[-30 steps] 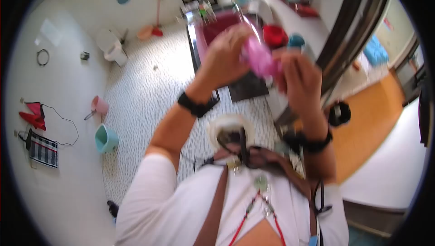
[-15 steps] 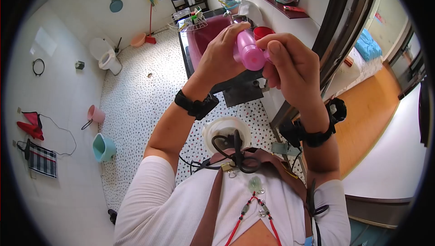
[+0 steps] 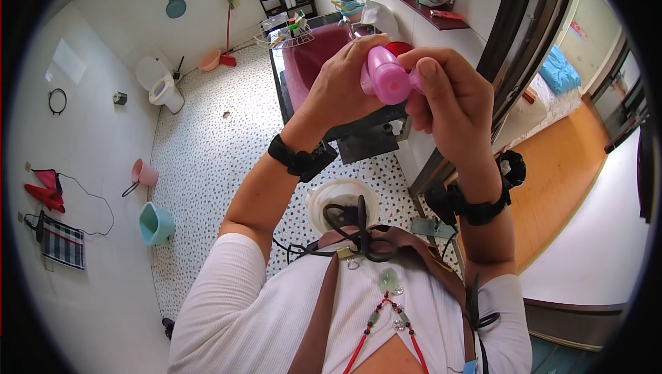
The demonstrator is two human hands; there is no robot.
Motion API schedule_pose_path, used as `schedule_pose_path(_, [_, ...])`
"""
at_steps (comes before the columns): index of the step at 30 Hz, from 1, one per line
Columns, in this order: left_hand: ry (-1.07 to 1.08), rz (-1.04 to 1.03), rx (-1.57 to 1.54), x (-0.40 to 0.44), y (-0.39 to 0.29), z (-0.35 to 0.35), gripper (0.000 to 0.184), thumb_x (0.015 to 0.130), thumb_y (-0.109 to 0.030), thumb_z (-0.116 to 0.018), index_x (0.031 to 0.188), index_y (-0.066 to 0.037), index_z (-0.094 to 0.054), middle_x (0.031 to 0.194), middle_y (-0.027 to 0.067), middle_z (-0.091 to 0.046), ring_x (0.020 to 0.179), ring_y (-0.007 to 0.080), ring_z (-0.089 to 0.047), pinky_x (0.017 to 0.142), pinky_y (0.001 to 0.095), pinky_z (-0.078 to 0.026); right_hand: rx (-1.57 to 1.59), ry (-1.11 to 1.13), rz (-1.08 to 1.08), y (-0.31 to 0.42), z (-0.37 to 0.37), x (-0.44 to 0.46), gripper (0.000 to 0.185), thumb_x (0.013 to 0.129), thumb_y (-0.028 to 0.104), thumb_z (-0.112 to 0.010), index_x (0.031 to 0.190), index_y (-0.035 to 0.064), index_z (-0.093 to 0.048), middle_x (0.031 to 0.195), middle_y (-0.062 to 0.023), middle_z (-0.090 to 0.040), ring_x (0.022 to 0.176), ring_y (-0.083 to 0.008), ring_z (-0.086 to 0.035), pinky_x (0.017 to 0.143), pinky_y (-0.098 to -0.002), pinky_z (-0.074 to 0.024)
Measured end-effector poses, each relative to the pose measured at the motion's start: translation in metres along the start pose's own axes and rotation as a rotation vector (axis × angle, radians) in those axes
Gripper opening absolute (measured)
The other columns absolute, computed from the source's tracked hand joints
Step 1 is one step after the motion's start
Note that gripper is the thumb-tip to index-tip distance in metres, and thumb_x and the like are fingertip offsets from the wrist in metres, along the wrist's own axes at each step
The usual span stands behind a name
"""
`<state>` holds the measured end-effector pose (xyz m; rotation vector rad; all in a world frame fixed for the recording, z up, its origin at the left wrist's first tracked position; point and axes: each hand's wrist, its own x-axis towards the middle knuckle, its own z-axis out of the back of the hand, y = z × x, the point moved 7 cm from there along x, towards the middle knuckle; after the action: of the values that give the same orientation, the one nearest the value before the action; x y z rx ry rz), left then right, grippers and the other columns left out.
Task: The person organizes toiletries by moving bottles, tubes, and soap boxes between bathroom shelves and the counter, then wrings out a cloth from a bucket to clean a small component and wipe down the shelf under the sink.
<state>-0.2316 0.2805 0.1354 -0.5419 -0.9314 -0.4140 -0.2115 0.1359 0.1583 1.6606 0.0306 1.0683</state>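
A glossy pink plastic bottle [image 3: 387, 76] is held up over the front of the sink, its round end tilted toward me. My left hand [image 3: 347, 79] is wrapped around it from the left, fingers closed behind it. From the right, my right hand [image 3: 452, 98] pinches a small pink piece [image 3: 415, 82] at the bottle's side, between thumb and bent forefinger. Whether that piece is a flip cap I cannot tell. Just behind the bottle, part of a red cup [image 3: 398, 48] shows.
The dark-edged pink basin [image 3: 303, 64] carries a wire rack [image 3: 293, 36] on its far left. A shelf [image 3: 441, 19] with bottles and pouches runs along the right wall. Below stands a white bucket [image 3: 317, 201]. A door frame [image 3: 527, 29] rises on the right.
Both hands and the bottle have shifted slightly right, and the bottle's round end has turned a little more toward me. The grip of each hand looks the same.
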Motion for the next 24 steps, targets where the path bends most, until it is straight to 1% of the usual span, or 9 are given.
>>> schedule_pose_path(9, [0.047,0.033,-0.066,-0.01,0.015,-0.011,0.068,0.06,-0.019,-0.081,0.119,-0.006,-0.049,0.104,0.0161,-0.061,0.093,0.0346,-0.062,0.08,0.0392,-0.051,-0.007,-0.022,-0.004,-0.016,0.004,0.003,0.023,0.096,0.023,-0.053,0.1,0.002,-0.061,0.064,0.0013,-0.056,0.051,-0.0007,-0.046,0.044,-0.0159,-0.0357])
schedule_pose_path(11, [0.333,0.298,-0.206,-0.036,0.023,-0.028,0.073,0.061,-0.016,-0.083,0.125,-0.007,-0.049,0.114,0.0106,-0.062,0.102,0.0249,-0.062,0.087,0.0345,-0.049,-0.003,-0.045,-0.039,-0.032,0.007,0.001,0.024,0.095,0.024,-0.054,0.1,0.0022,-0.061,0.064,0.0012,-0.056,0.051,-0.0008,-0.046,0.044,-0.016,-0.0359])
schedule_pose_path(12, [0.402,0.284,-0.174,-0.052,0.02,-0.033,0.075,0.06,-0.016,-0.083,0.126,-0.007,-0.047,0.115,0.0095,-0.061,0.103,0.022,-0.061,0.087,0.034,-0.048,-0.018,-0.056,-0.19,-0.055,0.009,-0.004,0.025,0.095,0.025,-0.054,0.1,0.0021,-0.061,0.065,0.0006,-0.057,0.051,-0.0012,-0.047,0.044,-0.0162,-0.0364])
schedule_pose_path(13, [0.546,0.393,-0.26,-0.076,0.027,-0.044,0.077,0.06,-0.018,-0.083,0.126,-0.004,-0.046,0.11,0.0093,-0.06,0.101,0.0175,-0.059,0.088,0.0322,-0.047,-0.033,-0.069,-0.345,-0.081,0.012,-0.012,0.026,0.095,0.027,-0.055,0.099,0.002,-0.061,0.066,0.0001,-0.058,0.051,-0.0016,-0.048,0.044,-0.0165,-0.0368])
schedule_pose_path(15, [0.63,0.634,-0.463,-0.135,0.046,-0.058,0.075,0.059,-0.024,-0.083,0.12,0.001,-0.047,0.098,0.0136,-0.06,0.088,0.0227,-0.059,0.081,0.0316,-0.047,0.009,-0.03,-0.499,-0.136,0.015,-0.035,0.025,0.094,0.027,-0.055,0.097,0.0027,-0.061,0.067,-0.0012,-0.059,0.049,-0.0039,-0.051,0.042,-0.0178,-0.0387])
schedule_pose_path(17, [0.615,0.97,-0.624,-0.191,0.052,-0.058,0.072,0.06,-0.025,-0.082,0.117,0.002,-0.049,0.093,0.0095,-0.058,0.084,0.0172,-0.055,0.078,0.0292,-0.046,0.249,0.025,-0.843,-0.204,0.005,-0.08,0.025,0.093,0.027,-0.055,0.095,0.0032,-0.06,0.066,-0.0028,-0.058,0.049,-0.0074,-0.053,0.041,-0.0199,-0.04])
schedule_pose_path(18, [0.644,1.066,-0.597,-0.218,0.056,-0.056,0.067,0.06,-0.026,-0.082,0.113,0.002,-0.052,0.09,0.0058,-0.056,0.084,0.0145,-0.053,0.078,0.0272,-0.045,0.259,0.016,-0.886,-0.23,0.004,-0.1,0.025,0.093,0.027,-0.055,0.095,0.0032,-0.06,0.066,-0.0028,-0.058,0.049,-0.0074,-0.053,0.041,-0.0199,-0.04])
schedule_pose_path(20, [0.773,1.286,-0.5,-0.271,0.064,-0.056,0.065,0.059,-0.032,-0.081,0.108,0.004,-0.057,0.089,0.0091,-0.06,0.081,0.0179,-0.058,0.075,0.0297,-0.047,0.341,0.005,-1.212,-0.286,-0.004,-0.163,0.025,0.094,0.028,-0.053,0.101,0.0045,-0.059,0.068,-0.0022,-0.057,0.051,-0.0083,-0.055,0.041,-0.0211,-0.0417])
schedule_pose_path(24, [1.001,1.539,-0.345,-0.357,0.072,-0.047,0.059,0.065,-0.033,-0.077,0.108,0.004,-0.059,0.089,0.0117,-0.063,0.078,0.0185,-0.061,0.071,0.0296,-0.047,0.163,0.076,-1.401,-0.354,0.0,-0.27,0.025,0.092,0.024,-0.054,0.103,0.0017,-0.057,0.067,-0.0058,-0.058,0.049,-0.012,-0.055,0.04,-0.025,-0.0444])
